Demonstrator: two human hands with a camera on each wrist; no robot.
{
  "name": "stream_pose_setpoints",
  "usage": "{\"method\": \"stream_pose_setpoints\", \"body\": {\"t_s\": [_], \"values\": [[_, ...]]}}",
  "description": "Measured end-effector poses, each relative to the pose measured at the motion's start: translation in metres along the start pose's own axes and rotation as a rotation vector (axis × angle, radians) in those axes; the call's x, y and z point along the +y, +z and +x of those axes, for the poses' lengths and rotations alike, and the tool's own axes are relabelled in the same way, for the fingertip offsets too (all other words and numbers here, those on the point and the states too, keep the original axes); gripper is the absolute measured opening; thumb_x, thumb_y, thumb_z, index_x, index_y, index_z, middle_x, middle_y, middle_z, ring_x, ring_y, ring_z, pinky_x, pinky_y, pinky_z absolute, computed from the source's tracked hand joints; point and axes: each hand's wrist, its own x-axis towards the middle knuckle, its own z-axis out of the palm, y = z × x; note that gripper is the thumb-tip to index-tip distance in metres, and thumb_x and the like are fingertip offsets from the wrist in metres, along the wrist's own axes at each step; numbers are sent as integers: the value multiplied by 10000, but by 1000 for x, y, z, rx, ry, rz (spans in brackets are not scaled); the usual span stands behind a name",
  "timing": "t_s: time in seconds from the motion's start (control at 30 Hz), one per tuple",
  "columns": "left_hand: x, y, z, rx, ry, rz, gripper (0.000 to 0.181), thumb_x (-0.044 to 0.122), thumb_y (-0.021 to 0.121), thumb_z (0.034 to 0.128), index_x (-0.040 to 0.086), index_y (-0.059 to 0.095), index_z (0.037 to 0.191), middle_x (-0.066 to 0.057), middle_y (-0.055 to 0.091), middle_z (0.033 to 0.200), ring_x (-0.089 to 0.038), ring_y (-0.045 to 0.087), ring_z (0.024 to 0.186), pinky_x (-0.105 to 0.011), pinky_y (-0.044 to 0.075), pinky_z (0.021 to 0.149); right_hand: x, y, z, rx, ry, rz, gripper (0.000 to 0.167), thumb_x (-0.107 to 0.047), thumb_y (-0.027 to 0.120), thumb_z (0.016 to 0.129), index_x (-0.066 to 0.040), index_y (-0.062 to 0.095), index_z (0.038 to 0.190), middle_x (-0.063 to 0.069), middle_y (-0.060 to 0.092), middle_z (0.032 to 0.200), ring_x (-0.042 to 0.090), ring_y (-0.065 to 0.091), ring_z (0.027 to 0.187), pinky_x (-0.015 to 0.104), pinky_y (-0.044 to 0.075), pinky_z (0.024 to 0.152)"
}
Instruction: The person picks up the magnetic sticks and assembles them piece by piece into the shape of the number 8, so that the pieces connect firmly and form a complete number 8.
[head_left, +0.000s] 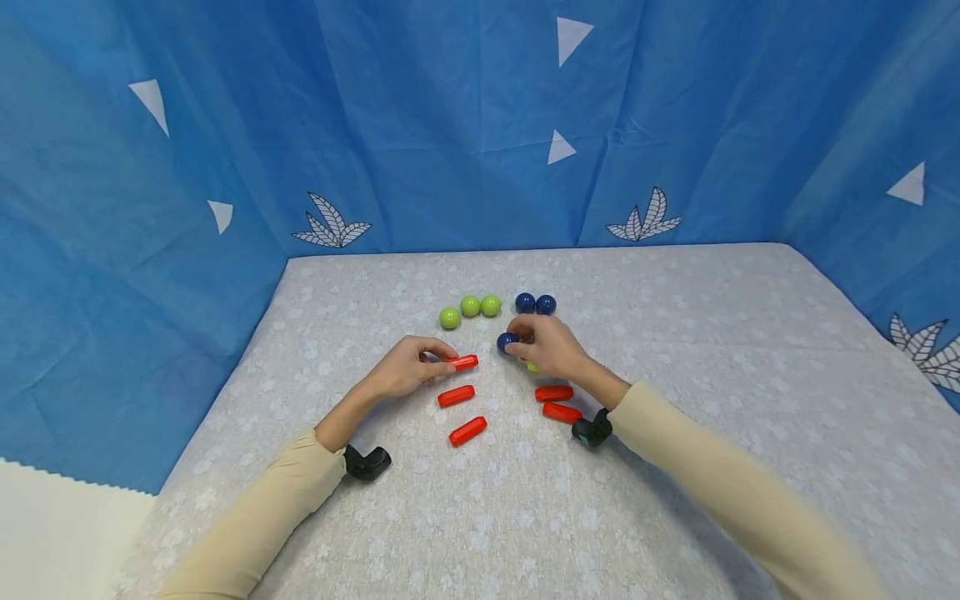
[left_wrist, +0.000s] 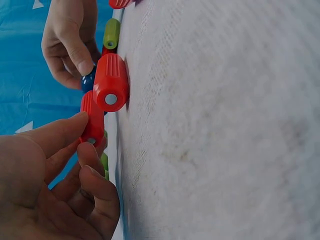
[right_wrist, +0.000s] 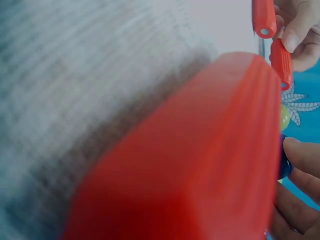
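My left hand [head_left: 405,367] pinches a red rod [head_left: 462,362] between thumb and fingers; the left wrist view shows this held rod [left_wrist: 92,117] with a round metal end. Just to its right, my right hand [head_left: 551,346] grips a dark blue ball [head_left: 507,342] with thumb and fingertips. In the right wrist view the blue ball [right_wrist: 285,160] is partly hidden by the fingers. Beneath the right hand a green piece [head_left: 532,366] shows only in part; the left wrist view shows a green rod [left_wrist: 111,34].
Two red rods [head_left: 456,396] [head_left: 468,431] lie in front of the left hand, two more [head_left: 553,393] [head_left: 562,412] near the right wrist. Behind the hands sit three green balls [head_left: 470,306] and two dark blue balls [head_left: 525,302]. A blue curtain [head_left: 480,125] hangs behind the table.
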Motion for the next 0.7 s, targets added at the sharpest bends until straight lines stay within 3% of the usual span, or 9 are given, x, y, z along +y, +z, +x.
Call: {"method": "stream_pose_setpoints", "body": {"t_s": [0.33,0.7], "values": [[1,4,4,2,-2,-8,218,121,689,934,28,712,1130,-85,679,1075,-184,578,693,-305,481,618,4,3,1,-2,10,-47,258,-157,727,917,-27,670,1132,96,688,1060,237,630,965,395,505,865],[5,6,13,11,-14,20,222,158,702,931,65,718,1132,-93,669,1093,-196,591,679,-321,480,611,4,3,0,7,2,-48,245,-153,723,919,-31,664,1123,100,684,1055,237,622,938,393,507,844]]}}
